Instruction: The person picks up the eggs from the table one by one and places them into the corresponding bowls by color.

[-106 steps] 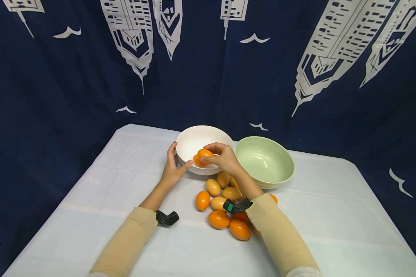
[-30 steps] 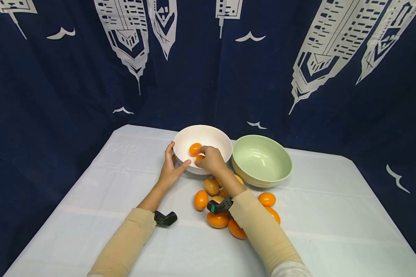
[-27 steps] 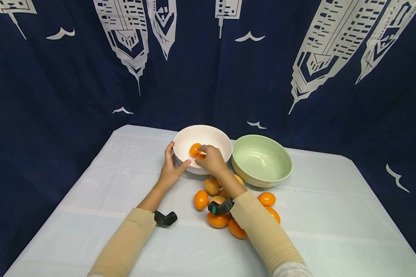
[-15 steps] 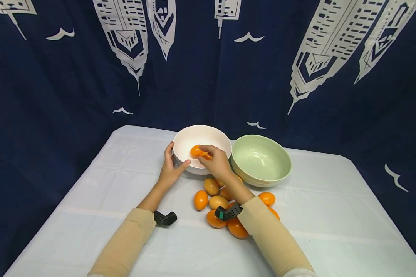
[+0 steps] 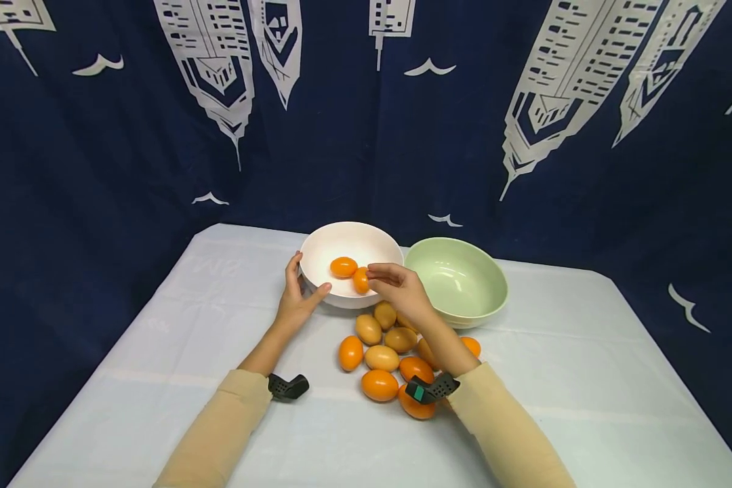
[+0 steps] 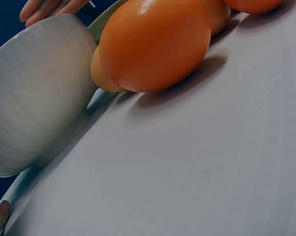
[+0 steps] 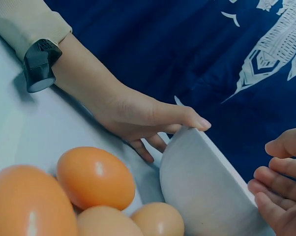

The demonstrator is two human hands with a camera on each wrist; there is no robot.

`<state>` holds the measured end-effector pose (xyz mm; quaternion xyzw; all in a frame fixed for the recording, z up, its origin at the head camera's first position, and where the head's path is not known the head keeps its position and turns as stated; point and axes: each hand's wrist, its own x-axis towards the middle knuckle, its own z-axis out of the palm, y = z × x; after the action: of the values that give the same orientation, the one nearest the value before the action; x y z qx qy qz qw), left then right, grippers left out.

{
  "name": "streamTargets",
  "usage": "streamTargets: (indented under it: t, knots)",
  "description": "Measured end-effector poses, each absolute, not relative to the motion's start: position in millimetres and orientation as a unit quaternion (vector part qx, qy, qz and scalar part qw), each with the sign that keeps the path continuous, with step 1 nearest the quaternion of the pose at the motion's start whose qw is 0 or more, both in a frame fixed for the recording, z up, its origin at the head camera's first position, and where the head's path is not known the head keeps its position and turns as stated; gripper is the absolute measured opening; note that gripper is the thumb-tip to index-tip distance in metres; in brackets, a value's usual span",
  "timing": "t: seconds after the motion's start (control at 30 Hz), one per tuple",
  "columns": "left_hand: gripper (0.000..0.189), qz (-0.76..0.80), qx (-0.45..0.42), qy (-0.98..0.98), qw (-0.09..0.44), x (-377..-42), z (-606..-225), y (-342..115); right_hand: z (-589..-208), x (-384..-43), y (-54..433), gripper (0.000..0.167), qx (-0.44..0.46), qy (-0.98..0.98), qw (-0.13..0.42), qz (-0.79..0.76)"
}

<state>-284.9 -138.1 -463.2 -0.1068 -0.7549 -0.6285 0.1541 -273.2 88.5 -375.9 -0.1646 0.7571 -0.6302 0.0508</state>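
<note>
My left hand [image 5: 295, 301] grips the white bowl [image 5: 366, 237] at its left side, with the thumb over the near rim and the other fingers around the outer wall. Inside that bowl lie two orange eggs, one orange egg [image 5: 343, 267] toward the left and another orange egg [image 5: 360, 280] right of it. Over the bowl's right front rim is my right hand [image 5: 402, 291], its fingertips beside the right-hand egg. In the right wrist view its fingers [image 7: 281, 184] are loosely bent with nothing between them. The left thumb [image 7: 187, 117] shows on the rim there.
A light green bowl [image 5: 460, 271] stands right of the white one. Several tan eggs [image 5: 381, 358] and orange eggs [image 5: 379, 385] lie loose on the white tablecloth [image 5: 317, 447] in front, some partly hidden by my right forearm. A dark blue curtain [image 5: 341, 156] hangs behind.
My right hand earlier held an orange egg over the white bowl and lowered it in. It has let go and drawn back right. The left hand keeps its grip.
</note>
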Motion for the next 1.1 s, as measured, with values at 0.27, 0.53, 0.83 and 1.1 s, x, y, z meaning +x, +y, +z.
streamTargets:
  t: [0.27,0.53,0.83,1.1]
  knots:
    - [0.086,-0.631,-0.103,-0.754,0.151,-283.1,-462.8,-137.8,-375.4,-263.7,111.5,0.037,-0.144,0.766,0.065,-0.623]
    - [0.084,-0.625,-0.103,-0.759,0.152,-281.3,-461.7,-136.4,-376.6,-255.1,136.2,0.039,-0.121,0.777,0.062,-0.614]
    - [0.083,-0.617,-0.095,-0.767,0.15,-281.4,-460.4,-138.7,-381.3,-237.4,166.8,0.039,-0.111,0.774,0.045,-0.621]
    - [0.082,-0.617,-0.093,-0.767,0.148,-280.4,-459.2,-136.7,-382.8,-222.7,193.4,0.04,-0.111,0.782,0.022,-0.612]
